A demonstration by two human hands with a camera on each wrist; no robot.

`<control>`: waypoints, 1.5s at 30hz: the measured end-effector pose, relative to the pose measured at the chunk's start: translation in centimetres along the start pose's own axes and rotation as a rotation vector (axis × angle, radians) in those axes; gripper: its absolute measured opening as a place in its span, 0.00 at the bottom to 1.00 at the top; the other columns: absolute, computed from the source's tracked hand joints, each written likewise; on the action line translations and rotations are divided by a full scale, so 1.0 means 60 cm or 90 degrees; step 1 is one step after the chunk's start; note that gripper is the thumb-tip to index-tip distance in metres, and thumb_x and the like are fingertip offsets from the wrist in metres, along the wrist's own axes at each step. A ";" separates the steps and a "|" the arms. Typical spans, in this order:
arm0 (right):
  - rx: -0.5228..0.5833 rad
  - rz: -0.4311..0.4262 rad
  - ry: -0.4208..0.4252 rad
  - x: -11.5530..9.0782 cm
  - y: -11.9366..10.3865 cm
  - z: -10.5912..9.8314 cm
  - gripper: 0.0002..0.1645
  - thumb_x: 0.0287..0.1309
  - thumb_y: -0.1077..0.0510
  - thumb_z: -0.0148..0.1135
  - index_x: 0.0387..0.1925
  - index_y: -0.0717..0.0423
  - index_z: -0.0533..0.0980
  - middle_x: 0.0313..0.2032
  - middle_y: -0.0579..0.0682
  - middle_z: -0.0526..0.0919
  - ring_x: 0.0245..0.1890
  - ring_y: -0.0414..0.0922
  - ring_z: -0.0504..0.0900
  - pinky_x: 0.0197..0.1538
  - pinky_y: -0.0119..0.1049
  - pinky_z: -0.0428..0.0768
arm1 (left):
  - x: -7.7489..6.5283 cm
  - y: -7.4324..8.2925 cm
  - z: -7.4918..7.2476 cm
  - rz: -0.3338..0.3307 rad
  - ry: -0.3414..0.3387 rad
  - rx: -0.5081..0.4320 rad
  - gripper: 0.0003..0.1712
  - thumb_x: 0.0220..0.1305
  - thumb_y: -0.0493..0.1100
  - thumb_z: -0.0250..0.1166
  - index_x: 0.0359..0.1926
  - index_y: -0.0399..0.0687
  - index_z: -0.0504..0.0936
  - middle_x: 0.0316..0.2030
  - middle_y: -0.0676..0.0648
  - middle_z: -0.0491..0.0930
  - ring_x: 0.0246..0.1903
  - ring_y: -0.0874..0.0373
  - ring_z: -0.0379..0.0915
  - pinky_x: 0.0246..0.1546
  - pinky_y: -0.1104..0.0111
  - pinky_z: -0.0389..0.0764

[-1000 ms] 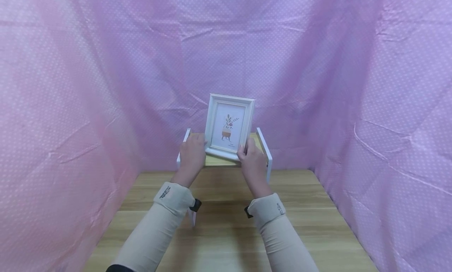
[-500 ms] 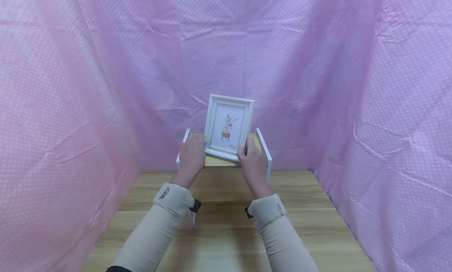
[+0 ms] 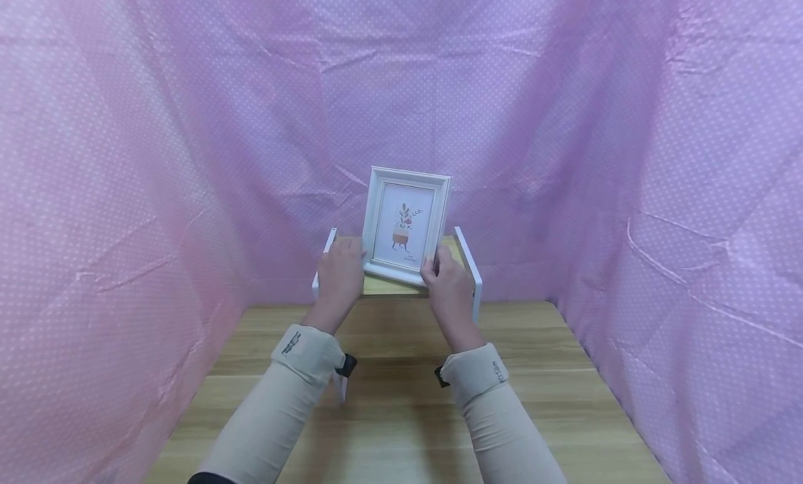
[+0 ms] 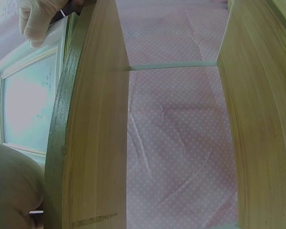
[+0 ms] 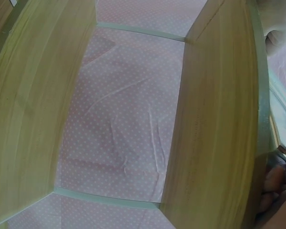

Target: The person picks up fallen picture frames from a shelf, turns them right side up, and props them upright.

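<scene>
A white picture frame with a potted-plant print leans slightly to one side over the wooden top board of a small white-sided shelf. My left hand holds its lower left edge, thumb against the side. At the lower right corner, my right hand pinches the frame, with the thumb in front. Whether the bottom edge fully rests on the board cannot be told. In the left wrist view, glare covers part of the frame's glass. The left fingertips are largely hidden behind the hand.
The shelf's white side panels rise at both ends of the top board. Beneath lie further wooden boards with an open gap between them. The shelf stands on a wood-grain table, enclosed by pink dotted cloth on three sides.
</scene>
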State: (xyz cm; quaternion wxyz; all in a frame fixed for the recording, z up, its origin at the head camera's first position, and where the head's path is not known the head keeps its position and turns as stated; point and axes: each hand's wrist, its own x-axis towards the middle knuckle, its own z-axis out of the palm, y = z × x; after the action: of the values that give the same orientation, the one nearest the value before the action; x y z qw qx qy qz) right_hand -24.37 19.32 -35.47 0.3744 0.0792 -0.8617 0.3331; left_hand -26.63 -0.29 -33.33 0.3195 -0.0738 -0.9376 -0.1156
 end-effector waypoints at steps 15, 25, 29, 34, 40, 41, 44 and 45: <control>-0.017 0.022 -0.006 0.010 0.003 -0.006 0.11 0.70 0.54 0.53 0.35 0.57 0.71 0.21 0.55 0.74 0.23 0.52 0.71 0.27 0.49 0.75 | -0.003 0.008 -0.009 -0.014 -0.020 0.002 0.12 0.74 0.45 0.60 0.43 0.39 0.78 0.36 0.41 0.79 0.38 0.44 0.77 0.35 0.54 0.79; -0.022 0.032 -0.021 0.010 -0.001 -0.009 0.11 0.71 0.54 0.53 0.37 0.58 0.73 0.23 0.55 0.77 0.23 0.52 0.73 0.28 0.49 0.77 | -0.005 0.008 -0.006 -0.013 -0.018 0.007 0.11 0.75 0.45 0.59 0.43 0.39 0.78 0.35 0.42 0.79 0.37 0.44 0.76 0.34 0.55 0.79; -0.023 0.036 -0.020 0.014 0.000 -0.011 0.11 0.71 0.54 0.54 0.37 0.59 0.73 0.23 0.56 0.77 0.24 0.52 0.73 0.29 0.50 0.77 | -0.005 0.009 -0.005 -0.012 -0.006 -0.002 0.11 0.74 0.45 0.61 0.43 0.39 0.78 0.35 0.42 0.80 0.38 0.45 0.76 0.34 0.55 0.79; -0.019 0.040 -0.023 0.016 0.002 -0.011 0.12 0.71 0.53 0.53 0.37 0.58 0.71 0.23 0.55 0.77 0.23 0.52 0.73 0.28 0.49 0.75 | -0.008 0.011 -0.004 -0.010 0.017 -0.008 0.11 0.72 0.45 0.62 0.42 0.39 0.79 0.34 0.42 0.81 0.36 0.45 0.77 0.34 0.55 0.80; -0.008 0.041 -0.030 0.012 0.004 -0.009 0.12 0.71 0.52 0.52 0.39 0.58 0.72 0.23 0.55 0.77 0.23 0.52 0.74 0.27 0.49 0.75 | -0.013 0.010 -0.005 -0.010 0.007 -0.001 0.11 0.72 0.44 0.63 0.41 0.38 0.78 0.34 0.42 0.80 0.35 0.45 0.77 0.33 0.55 0.80; -0.007 0.040 -0.028 0.012 0.004 -0.008 0.12 0.71 0.52 0.52 0.39 0.58 0.72 0.23 0.55 0.77 0.23 0.52 0.74 0.27 0.49 0.76 | -0.014 0.010 -0.005 -0.009 0.008 0.001 0.11 0.72 0.44 0.62 0.41 0.38 0.79 0.34 0.42 0.80 0.35 0.45 0.77 0.33 0.55 0.80; -0.005 0.040 -0.027 0.011 0.005 -0.008 0.12 0.71 0.52 0.52 0.38 0.58 0.72 0.23 0.55 0.77 0.23 0.52 0.74 0.27 0.49 0.76 | -0.015 0.011 -0.007 -0.007 0.006 0.008 0.11 0.72 0.44 0.62 0.40 0.38 0.78 0.34 0.42 0.80 0.35 0.45 0.77 0.33 0.55 0.80; -0.005 0.041 -0.029 0.012 0.005 -0.008 0.12 0.71 0.52 0.52 0.38 0.58 0.72 0.23 0.55 0.77 0.23 0.51 0.74 0.26 0.48 0.75 | -0.015 0.011 -0.007 -0.006 0.007 0.008 0.11 0.72 0.44 0.62 0.40 0.38 0.79 0.34 0.42 0.80 0.35 0.45 0.77 0.33 0.55 0.80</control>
State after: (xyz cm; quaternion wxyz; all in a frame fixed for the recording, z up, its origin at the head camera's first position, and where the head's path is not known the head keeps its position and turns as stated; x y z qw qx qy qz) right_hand -24.71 19.93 -34.93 0.3441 0.0570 -0.8735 0.3396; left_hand -25.56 0.17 -33.45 0.3245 -0.0665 -0.9370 -0.1114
